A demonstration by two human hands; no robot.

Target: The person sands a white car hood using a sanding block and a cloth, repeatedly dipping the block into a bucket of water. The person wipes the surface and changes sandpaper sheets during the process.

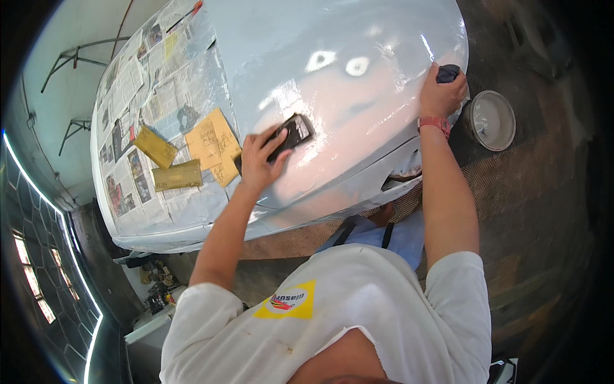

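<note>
My left hand (258,161) is closed round a long black sanding block (298,130) that lies flat on the wet car panel (358,128). The panel is pale grey, with pinkish worn-through areas and two white patches. At the panel's far right edge, my right hand (441,95) grips a dark blue wad (448,73); whether it is a sponge or a cloth I cannot tell. A red watch (435,125) circles my right wrist. Left of the block, brown sandpaper sheets (214,144) rest on newspaper masking, beside two folded yellowish pieces (178,176).
Newspaper (137,182) covers the car's left part. A round pail (492,121) with cloudy liquid stands on the floor, right of the panel. An opening (403,179) shows in the car's near side. Bottles and tools (160,288) crowd a bench at lower left.
</note>
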